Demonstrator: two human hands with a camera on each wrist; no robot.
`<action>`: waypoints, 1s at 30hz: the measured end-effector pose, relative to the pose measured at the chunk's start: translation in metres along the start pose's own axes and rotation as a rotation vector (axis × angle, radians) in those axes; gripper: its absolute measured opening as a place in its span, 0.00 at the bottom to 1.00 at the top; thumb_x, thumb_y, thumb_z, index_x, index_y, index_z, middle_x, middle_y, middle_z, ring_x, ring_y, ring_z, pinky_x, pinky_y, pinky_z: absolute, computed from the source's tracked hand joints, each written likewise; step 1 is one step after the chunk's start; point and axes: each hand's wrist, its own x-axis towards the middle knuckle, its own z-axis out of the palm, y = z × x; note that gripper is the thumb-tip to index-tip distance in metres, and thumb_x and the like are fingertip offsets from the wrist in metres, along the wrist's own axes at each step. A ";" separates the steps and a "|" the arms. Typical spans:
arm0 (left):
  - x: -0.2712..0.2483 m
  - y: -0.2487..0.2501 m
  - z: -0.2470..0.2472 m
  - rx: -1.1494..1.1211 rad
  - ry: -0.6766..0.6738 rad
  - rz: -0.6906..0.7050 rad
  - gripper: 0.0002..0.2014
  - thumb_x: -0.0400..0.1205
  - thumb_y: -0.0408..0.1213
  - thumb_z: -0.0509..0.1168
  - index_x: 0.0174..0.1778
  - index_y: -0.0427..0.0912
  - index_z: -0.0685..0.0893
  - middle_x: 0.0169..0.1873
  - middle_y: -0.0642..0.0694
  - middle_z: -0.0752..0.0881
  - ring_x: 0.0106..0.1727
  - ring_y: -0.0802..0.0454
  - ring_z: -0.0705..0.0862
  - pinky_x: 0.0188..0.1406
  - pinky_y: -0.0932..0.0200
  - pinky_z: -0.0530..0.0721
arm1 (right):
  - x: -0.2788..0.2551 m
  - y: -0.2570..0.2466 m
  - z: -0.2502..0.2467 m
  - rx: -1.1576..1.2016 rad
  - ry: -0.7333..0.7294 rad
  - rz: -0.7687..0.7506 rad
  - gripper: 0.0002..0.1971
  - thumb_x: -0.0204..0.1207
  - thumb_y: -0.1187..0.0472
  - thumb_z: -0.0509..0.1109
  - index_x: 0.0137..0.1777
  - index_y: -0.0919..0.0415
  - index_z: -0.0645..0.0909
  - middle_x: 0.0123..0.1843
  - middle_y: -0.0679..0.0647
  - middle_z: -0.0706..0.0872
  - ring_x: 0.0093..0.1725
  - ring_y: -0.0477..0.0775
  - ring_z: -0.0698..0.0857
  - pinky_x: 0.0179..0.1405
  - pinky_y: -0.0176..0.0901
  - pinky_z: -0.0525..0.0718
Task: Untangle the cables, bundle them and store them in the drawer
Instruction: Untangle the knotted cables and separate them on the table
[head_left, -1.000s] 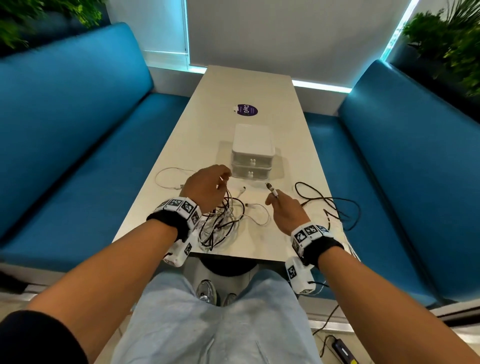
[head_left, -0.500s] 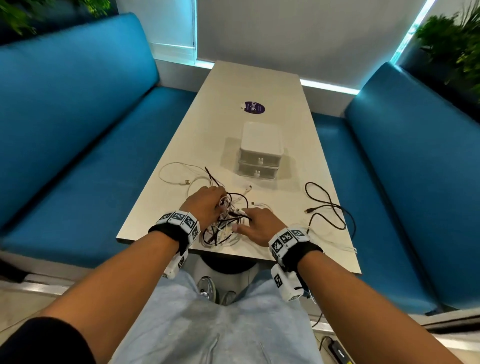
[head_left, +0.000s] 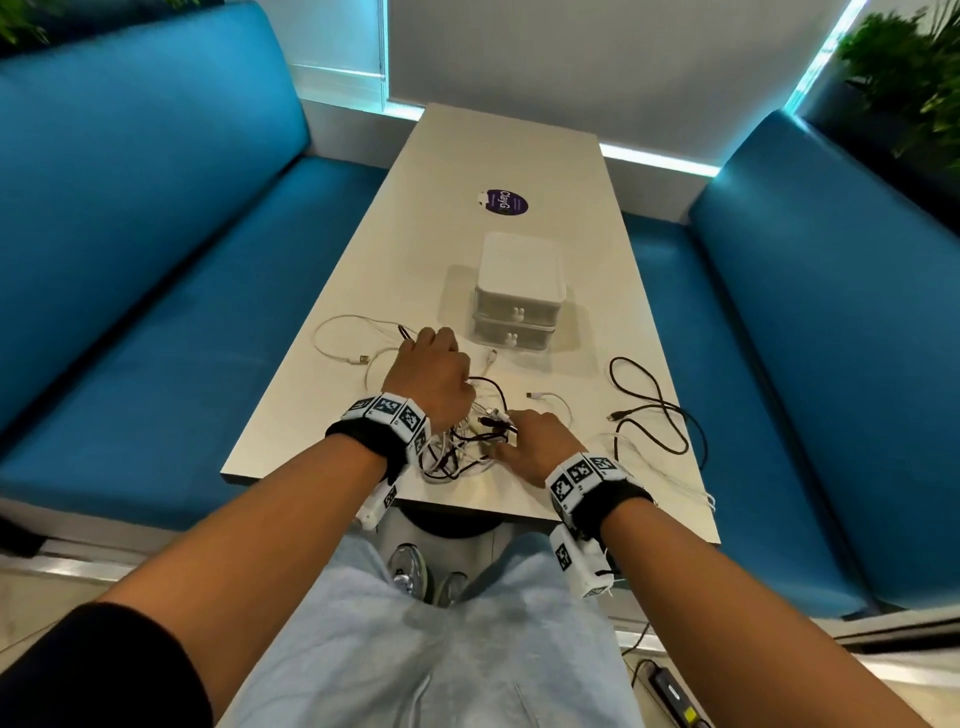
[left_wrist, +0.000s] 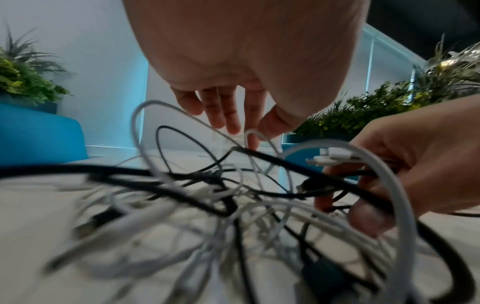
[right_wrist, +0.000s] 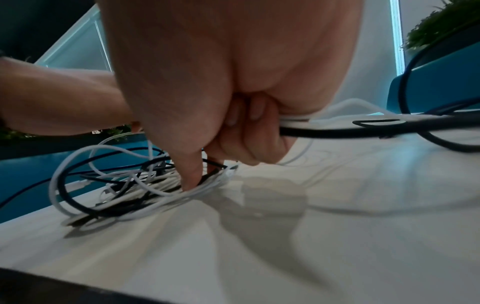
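A black cable (right_wrist: 337, 131) and white strands are gripped in the curled fingers of the right hand (head_left: 535, 441), its thumb pressed down into the tangle of cables (head_left: 467, 441) near the front edge of the table (head_left: 509, 156). The left hand (head_left: 431, 374) is held above the tangle, fingers loosely extended, with a white loop (left_wrist: 255, 135) touched by the fingertips. A loose black cable (head_left: 654, 410) lies to the right. Behind the hands, the small drawer unit (head_left: 519, 296) is seen with both drawers closed.
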 end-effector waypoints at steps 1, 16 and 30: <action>0.005 0.007 0.000 -0.014 -0.013 0.028 0.12 0.77 0.43 0.62 0.50 0.44 0.86 0.57 0.46 0.78 0.61 0.43 0.72 0.61 0.46 0.73 | 0.000 0.001 0.000 0.010 0.004 -0.004 0.21 0.72 0.39 0.69 0.58 0.51 0.83 0.56 0.56 0.89 0.57 0.61 0.85 0.51 0.49 0.83; 0.018 0.021 0.037 -0.041 -0.184 0.087 0.15 0.85 0.41 0.56 0.66 0.49 0.79 0.68 0.46 0.77 0.68 0.43 0.74 0.67 0.42 0.66 | 0.004 0.036 -0.029 0.305 0.297 0.223 0.15 0.79 0.59 0.61 0.63 0.61 0.78 0.53 0.65 0.87 0.54 0.66 0.83 0.43 0.43 0.72; 0.029 0.017 0.049 0.078 -0.158 0.014 0.22 0.86 0.40 0.55 0.76 0.37 0.65 0.63 0.38 0.80 0.59 0.35 0.81 0.57 0.44 0.75 | 0.013 0.052 -0.023 0.159 0.232 0.315 0.18 0.81 0.53 0.64 0.67 0.60 0.74 0.62 0.65 0.83 0.60 0.66 0.82 0.50 0.48 0.78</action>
